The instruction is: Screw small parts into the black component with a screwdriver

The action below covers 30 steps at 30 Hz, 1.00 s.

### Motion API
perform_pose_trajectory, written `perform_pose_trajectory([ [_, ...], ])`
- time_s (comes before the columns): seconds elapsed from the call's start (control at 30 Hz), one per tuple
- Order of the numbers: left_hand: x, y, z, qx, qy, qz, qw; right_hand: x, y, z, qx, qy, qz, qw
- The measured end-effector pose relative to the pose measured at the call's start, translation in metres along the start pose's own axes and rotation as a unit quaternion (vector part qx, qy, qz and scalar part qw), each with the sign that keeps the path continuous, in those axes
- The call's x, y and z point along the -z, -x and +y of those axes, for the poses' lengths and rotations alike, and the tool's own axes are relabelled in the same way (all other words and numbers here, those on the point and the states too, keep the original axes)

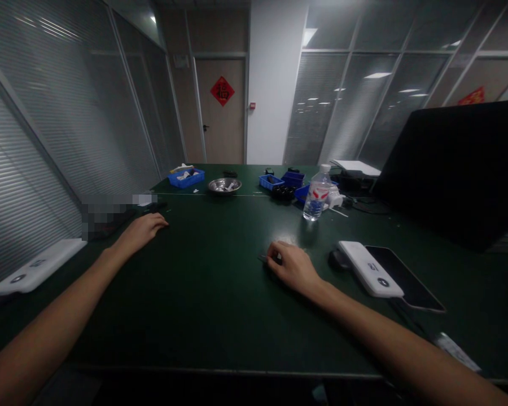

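Observation:
My left hand [147, 227] rests palm-down on the left of the dark green table [211, 293], its fingers stretched out and slightly bent, with nothing visible in them. Just beyond it lies a small dark object [156, 207] whose kind I cannot make out. Right of the table's middle, my right hand [291, 266] is closed, thumb and fingers curled together. A thin, greyish tip [262, 257] sticks out to the left from between the fingers. The rest of that thing is hidden in the hand.
A water bottle [317, 194] stands beyond my right hand. To its right lie a white power bank [370, 269] and a phone [406, 276]. Farther back are a metal bowl [224, 190] and blue trays [187, 180]. Another white device [40, 266] lies left; a dark monitor [452, 169] stands right.

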<state>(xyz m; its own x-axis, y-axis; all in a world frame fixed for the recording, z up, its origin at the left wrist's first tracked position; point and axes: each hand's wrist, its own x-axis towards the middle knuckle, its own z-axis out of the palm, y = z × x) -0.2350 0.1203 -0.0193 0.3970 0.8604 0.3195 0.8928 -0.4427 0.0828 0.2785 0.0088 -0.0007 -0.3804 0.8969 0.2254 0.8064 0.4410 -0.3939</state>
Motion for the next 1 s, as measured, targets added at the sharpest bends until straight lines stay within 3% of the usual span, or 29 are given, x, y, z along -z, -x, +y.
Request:
perform_pose_trajectory([
  [0.13,-0.001,0.001,-0.001,-0.022,-0.022,-0.009,0.999,-0.001,0.000,0.002,0.002,-0.004,-0.001,1.000],
  [0.53,0.006,-0.002,0.017,0.053,0.027,0.002,0.998,0.001,0.000,0.000,-0.006,0.001,-0.012,1.000],
  [0.77,0.006,-0.006,0.015,0.053,0.005,-0.006,0.999,0.002,0.000,-0.003,-0.008,0.004,-0.009,1.000],
  [1.0,0.012,0.001,0.014,0.105,0.042,0.027,0.993,0.001,0.000,-0.001,-0.009,0.002,-0.013,1.000],
])
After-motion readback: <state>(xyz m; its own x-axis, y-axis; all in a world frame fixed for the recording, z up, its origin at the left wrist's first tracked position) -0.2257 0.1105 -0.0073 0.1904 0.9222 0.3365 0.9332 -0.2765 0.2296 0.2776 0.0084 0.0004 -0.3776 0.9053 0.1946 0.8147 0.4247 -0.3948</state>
